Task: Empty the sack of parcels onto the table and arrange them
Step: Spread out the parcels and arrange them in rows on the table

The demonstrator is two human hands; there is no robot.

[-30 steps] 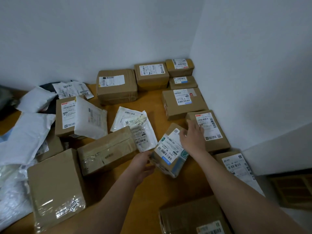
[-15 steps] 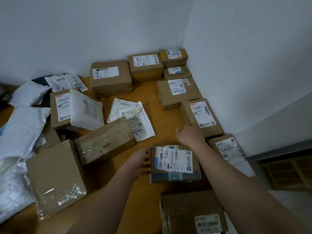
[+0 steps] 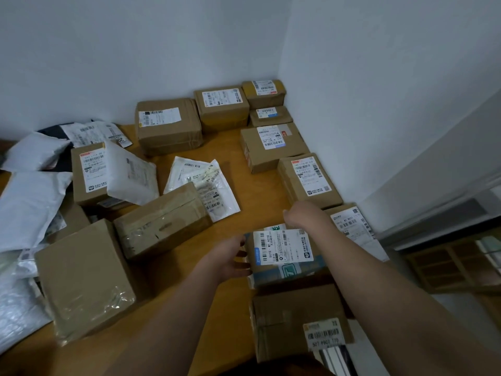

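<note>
Your left hand (image 3: 230, 257) touches the left side of the small brown cardboard box with a white label (image 3: 283, 255), fingers straight. The box lies on the wooden table (image 3: 260, 191). Your right hand (image 3: 303, 216) curls over its far edge.

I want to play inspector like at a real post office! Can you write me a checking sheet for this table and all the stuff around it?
Surface: wooden table, bare strip down the middle.
Job's things: taped box with white label between both hands; row of brown boxes lined along the right wall; sack not seen.
Clutter: loose brown boxes and white mailer bags piled on the left.
Hands: left hand touches the box's left side, fingers straight; right hand at its far edge, fingers hidden.
Cables: nothing seen.
Surroundings: white walls meeting in a corner; wooden lattice lower right.
</note>
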